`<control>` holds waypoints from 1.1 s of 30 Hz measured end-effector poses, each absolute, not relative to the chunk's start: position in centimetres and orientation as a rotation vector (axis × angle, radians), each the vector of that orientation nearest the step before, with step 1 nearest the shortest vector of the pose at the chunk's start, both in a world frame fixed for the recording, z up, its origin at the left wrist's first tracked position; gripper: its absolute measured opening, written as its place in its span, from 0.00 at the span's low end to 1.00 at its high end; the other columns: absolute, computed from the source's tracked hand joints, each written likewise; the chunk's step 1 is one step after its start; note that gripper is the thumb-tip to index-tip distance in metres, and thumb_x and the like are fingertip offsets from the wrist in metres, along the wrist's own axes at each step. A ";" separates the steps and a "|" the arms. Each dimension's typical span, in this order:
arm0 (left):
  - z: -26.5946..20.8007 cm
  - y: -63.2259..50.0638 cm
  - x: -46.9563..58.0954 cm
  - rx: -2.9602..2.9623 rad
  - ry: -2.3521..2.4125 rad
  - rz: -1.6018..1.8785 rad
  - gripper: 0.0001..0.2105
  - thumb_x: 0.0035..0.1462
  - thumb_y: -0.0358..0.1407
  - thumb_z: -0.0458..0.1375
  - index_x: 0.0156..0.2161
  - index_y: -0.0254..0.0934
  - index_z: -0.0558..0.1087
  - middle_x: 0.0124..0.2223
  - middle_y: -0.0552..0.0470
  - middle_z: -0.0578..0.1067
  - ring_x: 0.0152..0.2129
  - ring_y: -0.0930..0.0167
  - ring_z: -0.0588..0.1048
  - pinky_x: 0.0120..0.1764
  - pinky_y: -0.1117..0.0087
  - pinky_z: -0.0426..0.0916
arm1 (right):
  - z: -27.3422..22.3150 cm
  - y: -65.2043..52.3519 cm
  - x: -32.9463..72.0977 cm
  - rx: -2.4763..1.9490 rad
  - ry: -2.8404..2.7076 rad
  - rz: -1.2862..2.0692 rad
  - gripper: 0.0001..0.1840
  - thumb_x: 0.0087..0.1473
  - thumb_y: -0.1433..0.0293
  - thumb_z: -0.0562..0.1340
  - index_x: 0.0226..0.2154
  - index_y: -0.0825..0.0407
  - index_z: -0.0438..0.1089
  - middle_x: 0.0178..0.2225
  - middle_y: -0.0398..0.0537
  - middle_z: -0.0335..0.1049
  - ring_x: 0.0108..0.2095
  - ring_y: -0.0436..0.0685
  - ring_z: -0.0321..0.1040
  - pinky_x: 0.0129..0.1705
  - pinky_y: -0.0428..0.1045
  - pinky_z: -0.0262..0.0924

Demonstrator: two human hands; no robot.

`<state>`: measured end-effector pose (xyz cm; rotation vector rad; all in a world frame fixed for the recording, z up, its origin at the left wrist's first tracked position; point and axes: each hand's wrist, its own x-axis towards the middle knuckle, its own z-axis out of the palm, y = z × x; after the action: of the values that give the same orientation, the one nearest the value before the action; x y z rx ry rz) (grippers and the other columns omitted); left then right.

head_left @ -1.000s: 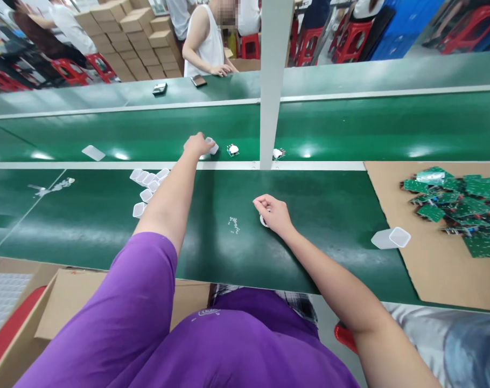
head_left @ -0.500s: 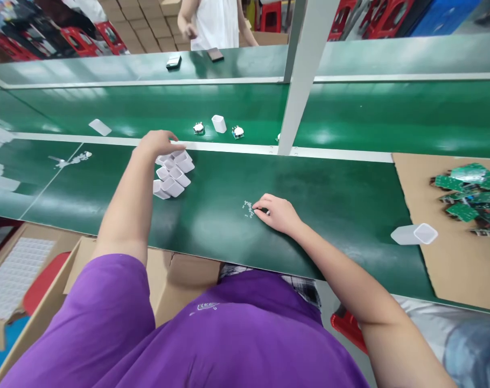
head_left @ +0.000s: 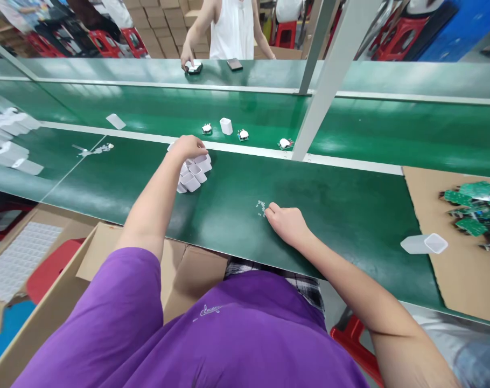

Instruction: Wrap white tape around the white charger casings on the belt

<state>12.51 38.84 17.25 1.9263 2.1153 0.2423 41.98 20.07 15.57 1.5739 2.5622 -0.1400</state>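
Note:
At the far edge of the green bench, my left hand [head_left: 188, 149] reaches over a cluster of white plastic housings [head_left: 191, 180], open ends up. Its fingers curl down onto the back row, and the fingertips are partly hidden. My right hand [head_left: 287, 222] rests on the bench with thumb and fingers pinched together. Just left of those fingertips lies a scatter of tiny whitish pieces [head_left: 261, 207]; whatever sits in the pinch is too small to make out. A single white housing [head_left: 418, 244] lies on its side to the right.
Green circuit boards [head_left: 477, 202] are piled on a cardboard sheet [head_left: 463, 285] at right. Small boards with white domes [head_left: 243, 134] and a white cup [head_left: 226, 126] stand on the belt beyond a white rail. A metal post [head_left: 329, 75] rises ahead. Across, a co-worker's hand [head_left: 187, 58] touches a dark-edged device.
My left hand has lowered onto the housings, its fingers now curled. My right fingers have drawn together beside the tiny pieces. The view has shifted, and the co-worker's hand has reached the device.

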 end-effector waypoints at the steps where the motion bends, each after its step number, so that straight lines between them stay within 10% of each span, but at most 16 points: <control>1: 17.4 38.6 12.6 1.931 2.104 0.286 0.13 0.48 0.37 0.60 0.39 0.37 0.80 0.40 0.42 0.80 0.43 0.56 0.76 0.48 0.62 0.69 | 15.6 20.1 42.0 1.591 2.555 -0.143 0.15 0.63 0.79 0.51 0.38 0.56 0.73 0.39 0.55 0.71 0.31 0.55 0.71 0.25 0.49 0.42; 14: 18.2 32.9 21.5 1.025 1.114 1.105 0.13 0.62 0.40 0.49 0.43 0.33 0.71 0.37 0.46 0.78 0.32 0.72 0.79 0.33 0.76 0.75 | 14.9 21.8 44.3 1.767 2.804 -0.876 0.05 0.60 0.70 0.60 0.33 0.52 0.70 0.33 0.43 0.71 0.31 0.49 0.68 0.32 0.43 0.57; 23: 14.8 26.4 28.7 0.970 0.688 0.953 0.26 0.49 0.45 0.64 0.53 0.39 0.70 0.49 0.45 0.77 0.41 0.64 0.79 0.34 0.69 0.79 | 16.7 22.4 46.8 2.394 2.691 -2.110 0.28 0.48 0.42 0.63 0.32 0.49 0.65 0.19 0.35 0.52 0.15 0.44 0.42 0.16 0.44 0.39; 33: 12.4 23.9 28.7 1.208 0.472 0.958 0.28 0.45 0.36 0.71 0.53 0.48 0.71 0.47 0.50 0.77 0.42 0.68 0.78 0.41 0.72 0.75 | 17.5 21.0 46.4 2.308 2.568 -2.391 0.19 0.52 0.52 0.66 0.32 0.51 0.67 0.27 0.41 0.66 0.20 0.46 0.58 0.20 0.43 0.53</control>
<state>28.72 23.93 12.36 1.2077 0.4720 0.9582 46.43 21.02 17.53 2.3075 2.5682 -2.3909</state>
